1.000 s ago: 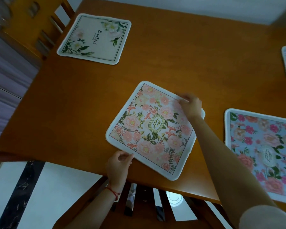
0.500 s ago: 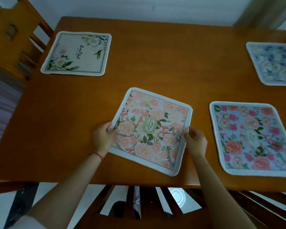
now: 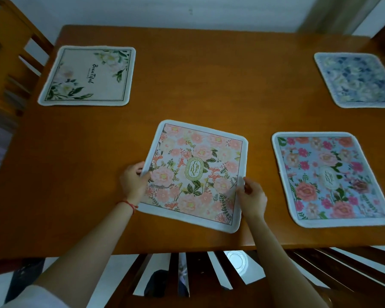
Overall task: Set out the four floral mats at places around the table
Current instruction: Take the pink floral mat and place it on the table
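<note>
The peach mat (image 3: 198,174) lies on the table (image 3: 198,90) between the hands, left hand (image 3: 135,182) pinching its left edge, right hand (image 3: 251,196) pinching its right edge. It sits skewed, near corner swung right; roughly square, so no clear long axis. Uneven pulls could leave it crooked or overhanging the near edge.

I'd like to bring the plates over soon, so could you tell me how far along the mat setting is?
Three look placed: the cream mat far left, the blue mat far right, and the bright pink-and-blue mat near right lie flat. The peach mat sits skewed, its side edges held by the left hand and right hand. It only needs squaring to the table edge.
</note>
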The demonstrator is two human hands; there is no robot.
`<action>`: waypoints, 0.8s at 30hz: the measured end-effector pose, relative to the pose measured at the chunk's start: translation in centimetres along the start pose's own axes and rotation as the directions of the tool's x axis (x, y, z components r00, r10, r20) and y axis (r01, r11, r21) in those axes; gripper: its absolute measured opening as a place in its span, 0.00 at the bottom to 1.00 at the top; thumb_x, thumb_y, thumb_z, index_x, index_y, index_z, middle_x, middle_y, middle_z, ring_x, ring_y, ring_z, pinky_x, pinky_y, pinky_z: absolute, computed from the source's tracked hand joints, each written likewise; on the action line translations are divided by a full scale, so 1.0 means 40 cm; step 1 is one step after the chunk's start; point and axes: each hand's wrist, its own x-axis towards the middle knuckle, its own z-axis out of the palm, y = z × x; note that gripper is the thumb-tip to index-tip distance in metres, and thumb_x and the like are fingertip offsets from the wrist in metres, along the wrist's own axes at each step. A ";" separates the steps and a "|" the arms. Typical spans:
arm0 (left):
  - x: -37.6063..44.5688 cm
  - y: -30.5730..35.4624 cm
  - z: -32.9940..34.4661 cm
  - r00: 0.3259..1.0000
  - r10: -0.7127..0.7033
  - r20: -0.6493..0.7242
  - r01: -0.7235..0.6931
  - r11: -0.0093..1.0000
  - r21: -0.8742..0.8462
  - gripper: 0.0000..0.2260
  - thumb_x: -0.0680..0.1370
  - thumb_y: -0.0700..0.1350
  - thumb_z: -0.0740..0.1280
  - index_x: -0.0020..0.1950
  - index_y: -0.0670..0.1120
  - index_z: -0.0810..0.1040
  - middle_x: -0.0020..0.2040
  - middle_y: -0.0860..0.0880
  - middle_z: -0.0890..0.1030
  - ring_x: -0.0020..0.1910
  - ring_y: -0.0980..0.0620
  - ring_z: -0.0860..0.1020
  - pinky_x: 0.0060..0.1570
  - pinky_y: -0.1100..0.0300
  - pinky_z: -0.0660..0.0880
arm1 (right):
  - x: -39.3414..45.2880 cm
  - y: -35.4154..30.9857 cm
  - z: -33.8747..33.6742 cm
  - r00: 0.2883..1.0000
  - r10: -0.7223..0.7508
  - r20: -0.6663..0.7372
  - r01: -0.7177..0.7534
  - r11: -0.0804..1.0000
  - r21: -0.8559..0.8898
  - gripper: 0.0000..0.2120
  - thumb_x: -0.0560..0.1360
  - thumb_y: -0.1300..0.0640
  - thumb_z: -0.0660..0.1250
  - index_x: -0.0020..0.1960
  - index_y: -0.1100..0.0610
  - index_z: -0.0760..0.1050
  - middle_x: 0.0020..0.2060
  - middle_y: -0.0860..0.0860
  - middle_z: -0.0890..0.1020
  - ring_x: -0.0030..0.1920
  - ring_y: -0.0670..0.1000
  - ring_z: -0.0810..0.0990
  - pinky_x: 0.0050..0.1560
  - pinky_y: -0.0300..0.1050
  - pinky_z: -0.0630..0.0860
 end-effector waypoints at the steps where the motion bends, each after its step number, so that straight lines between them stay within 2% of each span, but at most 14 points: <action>1: -0.005 -0.004 -0.001 1.000 -0.003 -0.007 0.003 1.000 -0.008 0.16 0.73 0.36 0.68 0.61 0.38 0.75 0.57 0.39 0.79 0.51 0.42 0.79 0.45 0.53 0.78 | 0.005 -0.002 0.001 1.000 0.000 0.003 0.000 1.000 0.002 0.16 0.77 0.49 0.61 0.58 0.57 0.77 0.53 0.55 0.81 0.50 0.53 0.79 0.41 0.38 0.72; 4: -0.027 -0.023 -0.003 0.999 -0.025 -0.028 0.024 0.999 -0.042 0.15 0.73 0.36 0.68 0.60 0.39 0.76 0.57 0.40 0.79 0.51 0.43 0.79 0.44 0.53 0.78 | 0.021 -0.013 -0.001 1.000 -0.020 0.023 0.019 1.000 0.009 0.14 0.77 0.52 0.62 0.58 0.57 0.76 0.52 0.53 0.81 0.49 0.53 0.79 0.38 0.35 0.71; 9: -0.065 -0.066 -0.005 0.997 -0.044 -0.062 0.038 0.995 -0.093 0.15 0.73 0.37 0.69 0.59 0.39 0.77 0.56 0.40 0.80 0.52 0.45 0.79 0.49 0.49 0.78 | 0.047 -0.021 0.004 0.997 -0.046 0.066 0.046 0.999 -0.007 0.15 0.74 0.59 0.64 0.60 0.55 0.76 0.53 0.52 0.81 0.52 0.54 0.79 0.49 0.51 0.79; 11: -0.080 -0.078 -0.008 0.995 -0.057 -0.084 0.047 0.992 -0.118 0.15 0.73 0.36 0.69 0.59 0.39 0.77 0.55 0.40 0.81 0.51 0.44 0.79 0.50 0.48 0.78 | 0.056 -0.028 0.010 0.996 -0.047 0.082 0.048 0.999 -0.004 0.16 0.73 0.61 0.64 0.60 0.56 0.75 0.54 0.53 0.81 0.53 0.54 0.78 0.48 0.48 0.79; 14: -0.094 -0.085 -0.013 0.992 -0.076 -0.101 0.059 0.985 -0.159 0.14 0.73 0.35 0.68 0.59 0.38 0.77 0.55 0.39 0.81 0.52 0.42 0.79 0.51 0.49 0.77 | 0.064 -0.040 0.020 0.994 -0.047 0.094 0.046 0.999 0.016 0.17 0.73 0.64 0.64 0.61 0.58 0.75 0.55 0.54 0.80 0.53 0.54 0.78 0.44 0.39 0.76; 17: -0.094 -0.085 -0.016 0.990 -0.103 -0.093 0.084 0.977 -0.196 0.16 0.73 0.34 0.68 0.61 0.37 0.76 0.56 0.38 0.80 0.52 0.42 0.79 0.53 0.47 0.77 | 0.062 -0.040 0.030 0.996 -0.052 0.076 0.052 0.999 0.009 0.16 0.74 0.63 0.63 0.61 0.58 0.74 0.56 0.54 0.80 0.56 0.56 0.77 0.53 0.51 0.77; 19: -0.091 -0.085 -0.016 0.991 -0.104 -0.088 0.084 0.975 -0.208 0.16 0.73 0.34 0.68 0.61 0.37 0.75 0.57 0.38 0.80 0.54 0.42 0.79 0.54 0.47 0.76 | 0.058 -0.029 0.034 0.996 -0.069 0.061 0.070 0.998 -0.008 0.15 0.73 0.62 0.63 0.60 0.57 0.75 0.56 0.53 0.80 0.55 0.57 0.77 0.52 0.57 0.77; 24: -0.093 -0.084 -0.013 0.991 -0.114 -0.069 0.098 0.973 -0.207 0.17 0.73 0.35 0.68 0.62 0.38 0.75 0.57 0.39 0.80 0.53 0.43 0.79 0.54 0.47 0.77 | 0.041 -0.002 0.028 0.997 -0.063 0.047 0.063 0.998 -0.006 0.16 0.73 0.60 0.64 0.61 0.56 0.74 0.57 0.53 0.80 0.56 0.57 0.77 0.53 0.58 0.77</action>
